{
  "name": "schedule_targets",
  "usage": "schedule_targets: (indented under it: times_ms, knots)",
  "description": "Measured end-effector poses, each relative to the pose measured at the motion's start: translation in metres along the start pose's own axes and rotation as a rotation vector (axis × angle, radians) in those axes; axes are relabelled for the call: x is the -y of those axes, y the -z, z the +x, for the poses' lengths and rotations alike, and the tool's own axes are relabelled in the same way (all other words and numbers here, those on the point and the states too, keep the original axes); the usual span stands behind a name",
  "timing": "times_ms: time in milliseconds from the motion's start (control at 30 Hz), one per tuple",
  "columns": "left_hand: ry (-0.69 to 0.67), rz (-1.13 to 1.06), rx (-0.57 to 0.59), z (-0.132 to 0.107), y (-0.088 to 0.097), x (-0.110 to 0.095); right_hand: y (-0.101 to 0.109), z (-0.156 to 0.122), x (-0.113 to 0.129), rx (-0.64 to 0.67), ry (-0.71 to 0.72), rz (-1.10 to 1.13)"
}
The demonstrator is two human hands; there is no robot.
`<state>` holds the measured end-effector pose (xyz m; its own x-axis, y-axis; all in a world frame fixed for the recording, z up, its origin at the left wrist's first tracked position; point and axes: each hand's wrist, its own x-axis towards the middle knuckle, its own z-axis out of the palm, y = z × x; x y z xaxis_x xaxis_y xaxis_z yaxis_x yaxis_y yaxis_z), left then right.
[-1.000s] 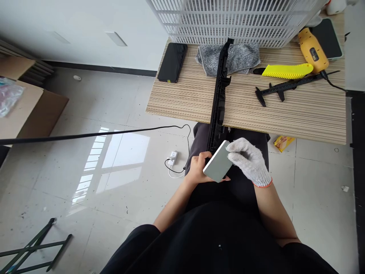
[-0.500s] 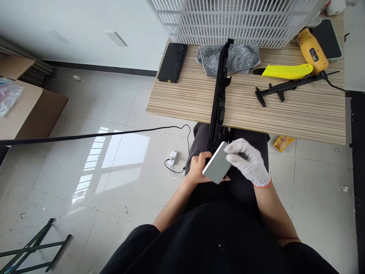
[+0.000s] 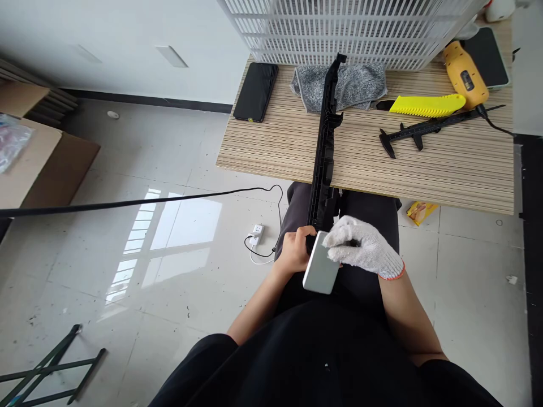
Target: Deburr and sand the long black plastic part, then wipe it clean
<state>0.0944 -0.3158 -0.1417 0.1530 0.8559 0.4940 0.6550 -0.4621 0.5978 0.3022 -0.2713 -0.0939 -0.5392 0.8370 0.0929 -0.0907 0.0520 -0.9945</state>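
Observation:
My bare left hand (image 3: 293, 251) is closed around the near end of a long black plastic strip (image 3: 324, 147), ribbed and with small brackets. The strip runs away from me over the table edge, its far end above the grey cloth (image 3: 358, 87). My right hand (image 3: 360, 249), in a white knit glove with an orange cuff, pinches the upper part of a flat, pale grey rectangular slab (image 3: 321, 271) with rounded corners. Its exact kind I cannot make out. The slab is tilted over the strip's near end and hides part of it, along with some left fingers.
On the wooden table (image 3: 263, 147) lie a black phone (image 3: 255, 91), a yellow-handled knife (image 3: 427, 105), a black caliper (image 3: 418, 133) and a yellow corded tool (image 3: 465, 73). Behind stands a white slatted basket (image 3: 339, 34). A black cable (image 3: 190, 195) crosses at left near a power adapter (image 3: 256, 233).
My right hand has moved down and slightly left with the grey slab, which now stands steeper and closer to my body. The left hand and the strip have barely moved.

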Motion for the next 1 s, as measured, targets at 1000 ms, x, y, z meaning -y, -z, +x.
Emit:
schedule_targets:
  times_ms: [1000]
  knots:
    - [-0.028,-0.104,-0.036,-0.0002,-0.0024,0.0059,0.0072,-0.0031,-0.0026,0.047,-0.159,0.013]
